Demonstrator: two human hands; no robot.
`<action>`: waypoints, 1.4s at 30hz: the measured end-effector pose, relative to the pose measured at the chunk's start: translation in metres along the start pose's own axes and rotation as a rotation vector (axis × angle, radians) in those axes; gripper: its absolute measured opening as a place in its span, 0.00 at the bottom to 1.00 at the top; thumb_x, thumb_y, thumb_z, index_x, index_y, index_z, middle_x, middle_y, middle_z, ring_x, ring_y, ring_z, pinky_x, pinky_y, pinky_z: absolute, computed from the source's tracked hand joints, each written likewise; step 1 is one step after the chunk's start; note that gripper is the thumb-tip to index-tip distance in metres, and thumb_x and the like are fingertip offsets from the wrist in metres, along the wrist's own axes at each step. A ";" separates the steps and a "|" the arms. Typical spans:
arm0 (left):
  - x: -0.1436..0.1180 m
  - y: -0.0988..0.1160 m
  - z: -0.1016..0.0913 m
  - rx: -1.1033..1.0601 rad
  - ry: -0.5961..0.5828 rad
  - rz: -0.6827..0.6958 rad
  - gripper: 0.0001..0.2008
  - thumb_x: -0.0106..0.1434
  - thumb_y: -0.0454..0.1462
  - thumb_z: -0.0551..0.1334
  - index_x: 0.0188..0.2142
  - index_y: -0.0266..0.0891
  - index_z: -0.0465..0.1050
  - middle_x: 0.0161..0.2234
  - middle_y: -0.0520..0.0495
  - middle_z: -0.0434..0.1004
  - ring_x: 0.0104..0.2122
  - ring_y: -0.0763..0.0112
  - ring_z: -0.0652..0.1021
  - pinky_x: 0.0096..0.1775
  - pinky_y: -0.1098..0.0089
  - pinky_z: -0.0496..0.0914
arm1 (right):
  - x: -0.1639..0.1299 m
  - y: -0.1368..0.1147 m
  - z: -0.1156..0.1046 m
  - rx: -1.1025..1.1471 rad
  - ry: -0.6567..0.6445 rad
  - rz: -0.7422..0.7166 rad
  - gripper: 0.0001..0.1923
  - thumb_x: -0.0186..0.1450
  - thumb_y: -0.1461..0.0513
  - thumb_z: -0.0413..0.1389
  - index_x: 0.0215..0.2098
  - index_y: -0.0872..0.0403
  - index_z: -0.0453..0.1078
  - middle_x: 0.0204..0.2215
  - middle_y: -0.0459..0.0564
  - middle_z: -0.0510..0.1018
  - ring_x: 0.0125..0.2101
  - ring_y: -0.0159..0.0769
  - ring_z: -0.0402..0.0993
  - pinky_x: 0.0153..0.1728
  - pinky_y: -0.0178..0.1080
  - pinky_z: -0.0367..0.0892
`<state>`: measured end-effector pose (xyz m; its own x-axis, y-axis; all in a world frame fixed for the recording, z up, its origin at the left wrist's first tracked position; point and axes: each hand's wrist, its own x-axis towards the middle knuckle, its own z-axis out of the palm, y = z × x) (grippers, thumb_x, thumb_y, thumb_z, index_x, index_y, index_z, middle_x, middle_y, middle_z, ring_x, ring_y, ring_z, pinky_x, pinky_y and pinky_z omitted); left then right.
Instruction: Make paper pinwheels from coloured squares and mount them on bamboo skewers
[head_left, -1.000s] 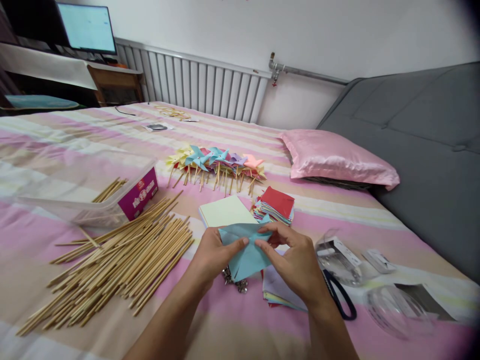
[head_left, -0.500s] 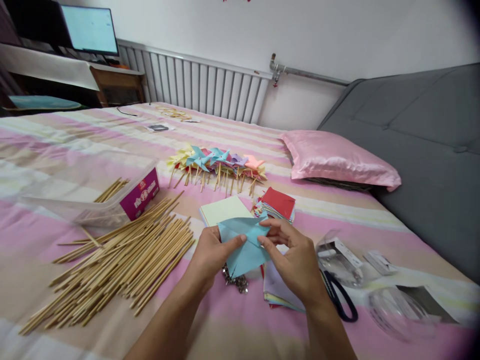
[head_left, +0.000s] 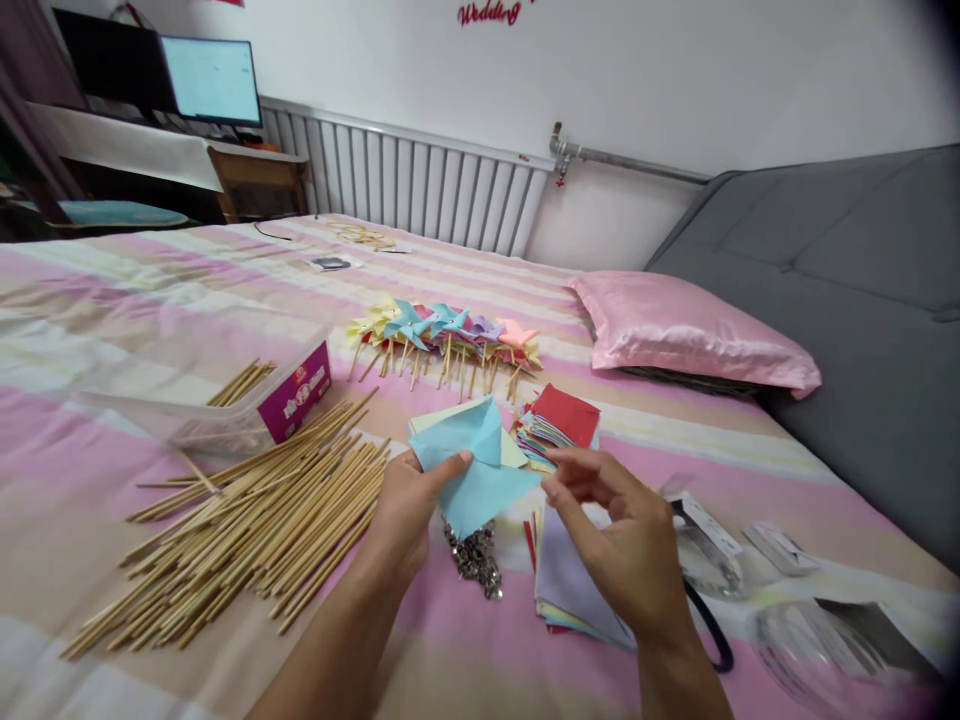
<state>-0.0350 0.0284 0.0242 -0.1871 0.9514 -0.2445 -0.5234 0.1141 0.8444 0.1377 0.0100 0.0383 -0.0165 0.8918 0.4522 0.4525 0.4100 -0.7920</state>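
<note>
My left hand (head_left: 409,500) pinches a light blue square of paper (head_left: 472,490), its thumb on top near the middle. One flap of the paper stands folded up toward the centre. Just right of the paper, my right hand (head_left: 619,525) has its thumb and index finger apart, the fingertips close to the paper's right corner. Below the paper lies a heap of small metal pins (head_left: 476,560). A stack of coloured paper (head_left: 574,580) with a lilac sheet on top sits partly under my right hand. Behind the blue paper is a pale yellow stack (head_left: 512,452).
Many wooden sticks (head_left: 262,530) spread at the left beside a clear plastic box (head_left: 217,410). Finished paper pinwheels (head_left: 450,330) lie farther back, near a red-topped paper stack (head_left: 566,415). Scissors (head_left: 709,625) and clear packaging (head_left: 799,640) rest at the right. A pink pillow (head_left: 694,330) lies beyond.
My right hand has let go of the blue paper and moved a little right. One flap of the paper now stands up. The view has shifted slightly.
</note>
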 end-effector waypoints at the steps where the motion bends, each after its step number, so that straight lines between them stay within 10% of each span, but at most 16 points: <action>1: 0.001 0.001 -0.001 -0.029 0.014 -0.017 0.15 0.39 0.34 0.73 0.29 0.33 0.77 0.30 0.45 0.81 0.27 0.68 0.78 0.32 0.71 0.71 | -0.001 -0.002 -0.001 0.028 -0.100 -0.003 0.09 0.60 0.63 0.57 0.40 0.50 0.72 0.25 0.44 0.76 0.24 0.31 0.74 0.28 0.33 0.71; 6: -0.002 0.005 -0.001 -0.127 0.009 -0.101 0.14 0.39 0.32 0.73 0.28 0.33 0.75 0.26 0.49 0.79 0.24 0.72 0.76 0.29 0.73 0.69 | -0.003 -0.006 0.007 0.120 -0.508 0.025 0.15 0.61 0.67 0.55 0.46 0.48 0.73 0.27 0.43 0.80 0.27 0.30 0.76 0.29 0.31 0.71; 16: -0.009 0.001 0.006 -0.136 -0.099 -0.089 0.13 0.41 0.34 0.72 0.28 0.33 0.75 0.25 0.48 0.79 0.24 0.71 0.76 0.30 0.73 0.70 | -0.002 0.000 0.024 0.129 -0.241 0.014 0.03 0.57 0.61 0.61 0.29 0.51 0.78 0.25 0.46 0.81 0.24 0.32 0.75 0.28 0.32 0.70; 42: -0.020 -0.006 0.015 0.062 -0.143 0.199 0.07 0.49 0.37 0.70 0.25 0.35 0.77 0.23 0.51 0.77 0.25 0.73 0.73 0.31 0.75 0.68 | -0.011 -0.001 0.046 0.444 0.060 0.452 0.15 0.56 0.52 0.61 0.27 0.55 0.65 0.15 0.46 0.75 0.19 0.32 0.73 0.19 0.29 0.61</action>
<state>-0.0154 0.0130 0.0311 -0.1595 0.9872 -0.0044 -0.4355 -0.0664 0.8977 0.0965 0.0086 0.0156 0.1456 0.9883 0.0458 -0.0096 0.0477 -0.9988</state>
